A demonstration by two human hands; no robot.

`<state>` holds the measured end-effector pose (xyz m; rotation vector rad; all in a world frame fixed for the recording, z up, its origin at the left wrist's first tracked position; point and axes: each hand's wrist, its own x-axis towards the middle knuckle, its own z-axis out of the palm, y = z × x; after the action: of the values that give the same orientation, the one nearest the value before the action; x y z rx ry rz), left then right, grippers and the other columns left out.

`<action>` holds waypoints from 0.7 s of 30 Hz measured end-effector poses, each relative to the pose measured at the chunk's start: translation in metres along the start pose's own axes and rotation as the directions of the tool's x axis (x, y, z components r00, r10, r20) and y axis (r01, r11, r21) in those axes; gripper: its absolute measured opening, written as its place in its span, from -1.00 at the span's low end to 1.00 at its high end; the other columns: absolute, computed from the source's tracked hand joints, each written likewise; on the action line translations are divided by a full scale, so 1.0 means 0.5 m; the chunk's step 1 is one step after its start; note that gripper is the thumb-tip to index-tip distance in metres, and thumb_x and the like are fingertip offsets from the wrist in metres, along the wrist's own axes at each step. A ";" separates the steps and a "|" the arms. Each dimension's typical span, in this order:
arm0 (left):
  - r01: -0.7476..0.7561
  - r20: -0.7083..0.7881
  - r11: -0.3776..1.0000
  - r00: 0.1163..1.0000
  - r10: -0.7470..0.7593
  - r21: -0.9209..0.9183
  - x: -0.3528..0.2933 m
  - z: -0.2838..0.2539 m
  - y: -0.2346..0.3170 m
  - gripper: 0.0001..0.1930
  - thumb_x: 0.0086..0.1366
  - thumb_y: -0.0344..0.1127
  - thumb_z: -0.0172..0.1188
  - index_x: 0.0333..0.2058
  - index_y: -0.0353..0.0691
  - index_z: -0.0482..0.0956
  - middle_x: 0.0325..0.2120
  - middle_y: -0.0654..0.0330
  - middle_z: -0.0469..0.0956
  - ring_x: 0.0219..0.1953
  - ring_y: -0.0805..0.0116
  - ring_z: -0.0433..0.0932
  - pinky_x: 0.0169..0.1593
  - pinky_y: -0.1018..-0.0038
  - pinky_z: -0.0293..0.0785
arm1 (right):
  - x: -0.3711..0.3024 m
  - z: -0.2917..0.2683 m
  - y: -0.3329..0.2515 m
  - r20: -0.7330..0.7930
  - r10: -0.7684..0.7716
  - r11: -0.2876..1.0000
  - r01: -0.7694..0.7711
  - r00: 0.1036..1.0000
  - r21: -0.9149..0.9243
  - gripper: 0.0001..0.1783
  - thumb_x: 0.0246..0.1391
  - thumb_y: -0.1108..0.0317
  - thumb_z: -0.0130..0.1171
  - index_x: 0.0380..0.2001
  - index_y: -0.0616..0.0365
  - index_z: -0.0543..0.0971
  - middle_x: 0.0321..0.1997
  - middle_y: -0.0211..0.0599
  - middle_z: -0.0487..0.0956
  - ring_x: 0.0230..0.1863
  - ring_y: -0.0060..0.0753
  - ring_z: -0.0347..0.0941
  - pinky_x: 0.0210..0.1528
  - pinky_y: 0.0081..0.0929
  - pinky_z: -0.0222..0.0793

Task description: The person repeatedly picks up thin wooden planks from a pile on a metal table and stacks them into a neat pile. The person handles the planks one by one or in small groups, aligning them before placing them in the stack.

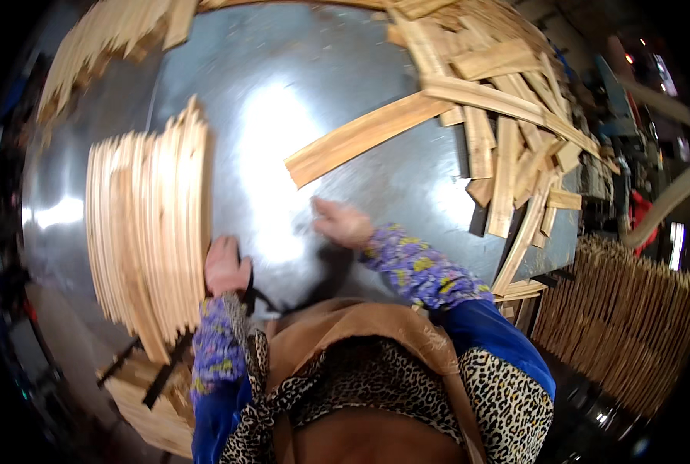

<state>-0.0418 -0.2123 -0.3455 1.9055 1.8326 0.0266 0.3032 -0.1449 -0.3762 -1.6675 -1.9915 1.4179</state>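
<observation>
Resting open left fingers (pixel 219 248) against the slat row (pixel 167 224) just left of them, holding right fingers (pixel 325 209) half-open, empty, near the lone plank (pixel 368 139) ahead, ideally pressing evenly for flush edges.

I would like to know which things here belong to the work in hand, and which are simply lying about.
Probably the work:
left hand, by the edge of the row of boards
right hand, near the single board
loose pile of boards
metal table

Probably lying about:
wood stack, lower right
wood pieces, lower left
</observation>
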 end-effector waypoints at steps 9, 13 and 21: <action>-0.352 -0.130 0.930 0.923 0.363 0.101 0.381 0.028 0.447 0.05 0.00 0.26 0.56 0.40 -0.14 0.42 0.38 -0.30 0.32 0.44 -0.31 0.26 0.53 -0.20 0.11 | 0.099 -0.843 0.371 -0.465 0.098 0.399 -0.462 0.880 -0.792 0.05 0.07 0.30 0.34 0.62 -0.04 0.15 0.71 0.05 0.13 0.68 0.13 0.09 0.64 0.07 0.06; -0.221 -0.024 0.966 0.974 0.226 0.132 0.474 0.072 0.503 0.04 0.07 0.21 0.54 0.46 -0.15 0.37 0.39 -0.20 0.36 0.44 -0.24 0.29 0.52 -0.10 0.17 | 0.136 -0.935 0.366 -0.306 0.262 0.512 -0.400 0.916 -0.760 0.18 0.04 0.26 0.38 0.69 -0.17 0.03 0.65 0.01 0.23 0.65 0.10 0.14 0.63 0.01 0.12; 0.259 0.206 0.508 0.966 -0.159 -0.821 0.383 0.089 0.429 -0.02 0.28 0.22 0.42 0.46 -0.32 0.34 0.18 -0.10 0.58 0.21 -0.06 0.57 0.36 0.06 0.49 | 0.133 -0.802 0.260 -0.540 0.307 0.837 -0.493 0.784 -0.240 0.20 0.04 -0.21 0.38 0.66 -0.09 0.10 0.37 0.24 0.50 0.38 0.22 0.50 0.36 0.00 0.50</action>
<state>0.1927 -0.0412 -0.3686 0.9482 1.5138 0.6197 0.6298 0.1155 -0.2884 -2.4461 -1.7321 0.6020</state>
